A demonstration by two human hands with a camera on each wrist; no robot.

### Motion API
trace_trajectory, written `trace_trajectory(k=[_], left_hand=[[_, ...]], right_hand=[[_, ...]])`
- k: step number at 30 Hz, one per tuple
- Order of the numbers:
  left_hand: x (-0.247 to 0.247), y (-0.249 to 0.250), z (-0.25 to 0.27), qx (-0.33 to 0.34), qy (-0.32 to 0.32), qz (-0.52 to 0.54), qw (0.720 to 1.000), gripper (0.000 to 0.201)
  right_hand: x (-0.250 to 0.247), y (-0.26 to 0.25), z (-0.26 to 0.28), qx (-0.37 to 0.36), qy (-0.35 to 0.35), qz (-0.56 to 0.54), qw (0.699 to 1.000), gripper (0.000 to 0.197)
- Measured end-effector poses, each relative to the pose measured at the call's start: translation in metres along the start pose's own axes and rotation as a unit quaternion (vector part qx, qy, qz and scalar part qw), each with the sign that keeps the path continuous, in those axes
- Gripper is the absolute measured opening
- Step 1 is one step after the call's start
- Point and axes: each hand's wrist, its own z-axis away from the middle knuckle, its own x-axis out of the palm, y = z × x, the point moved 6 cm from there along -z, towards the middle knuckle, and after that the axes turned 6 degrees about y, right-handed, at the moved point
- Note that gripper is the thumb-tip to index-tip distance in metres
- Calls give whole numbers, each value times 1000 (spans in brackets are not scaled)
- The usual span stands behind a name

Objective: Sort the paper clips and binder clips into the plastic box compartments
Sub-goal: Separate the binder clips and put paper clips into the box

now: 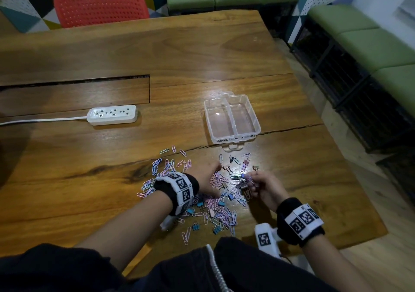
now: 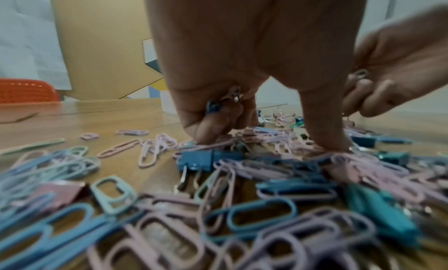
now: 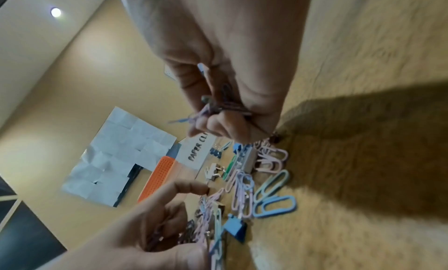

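A heap of pastel paper clips (image 1: 221, 211) mixed with small binder clips (image 2: 203, 159) lies on the wooden table in front of me. Behind it stands the clear two-compartment plastic box (image 1: 233, 137), both halves bare; its label reads "PAPER CLI" (image 3: 197, 149). My left hand (image 1: 210, 185) is down in the heap, its fingers curled round a few clips (image 2: 218, 103) and its thumb (image 2: 324, 140) pressing on the pile. Just to the right, my right hand (image 1: 261, 185) grips a bunch of paper clips (image 3: 218, 109) a little above the table.
A white power strip (image 1: 112, 114) with its cord lies at the left of the table. A red chair (image 1: 98, 6) stands at the far side, and green benches (image 1: 359, 35) run along the right. The table's right edge (image 1: 350, 175) is close to the heap.
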Motion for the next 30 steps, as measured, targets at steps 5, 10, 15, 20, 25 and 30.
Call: trace_trajectory(k=[5, 10, 15, 20, 25, 30], left_hand=[[9, 4, -2, 21, -1, -87, 996, 43], [9, 4, 1, 38, 13, -180, 983, 45], [4, -4, 5, 15, 35, -51, 998, 37], [1, -13, 9, -102, -31, 439, 892, 17], [0, -16, 12, -149, -31, 568, 808, 16], [9, -22, 13, -158, -2, 340, 927, 17]], right_hand=[[3, -5, -1, 15, -7, -58, 998, 30], [7, -7, -2, -13, -5, 124, 992, 24], [14, -5, -4, -138, 26, 420, 897, 14], [22, -4, -2, -201, -14, 579, 790, 43], [22, -15, -9, -222, 9, 598, 770, 23], [22, -14, -14, -213, 17, 572, 792, 19]])
